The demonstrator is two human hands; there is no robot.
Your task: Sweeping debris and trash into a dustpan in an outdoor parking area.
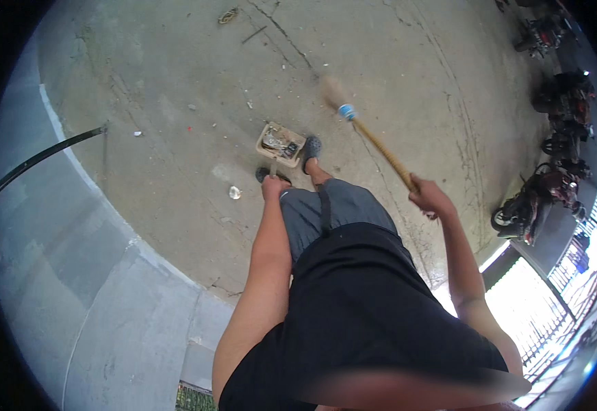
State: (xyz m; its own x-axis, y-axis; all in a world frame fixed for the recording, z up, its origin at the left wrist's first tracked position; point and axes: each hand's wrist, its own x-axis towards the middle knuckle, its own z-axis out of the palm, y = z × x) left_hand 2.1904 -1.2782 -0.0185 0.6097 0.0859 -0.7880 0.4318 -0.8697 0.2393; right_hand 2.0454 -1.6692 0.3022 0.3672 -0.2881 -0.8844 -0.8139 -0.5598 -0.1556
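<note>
My right hand (432,197) is closed round the handle of a short broom (384,151), held out ahead and to the right. A light blue band circles the broom near its bristles, which are smeared by motion. My left hand (272,187) grips the handle of a beige, box-like dustpan (288,162) just in front of my feet. Inside the dustpan lies mixed litter (278,142), pale and dark pieces too small to name. A crumpled white scrap (235,192) rests on the floor left of my left hand.
Small bits of litter dot the cracked concrete floor (175,178), with a flattened brownish thing (228,16) farther off. A grey wall (107,301) curves along the left, with a dark pole (45,161) beside it. Parked motorcycles (538,198) line the right, near a barred gate (552,301).
</note>
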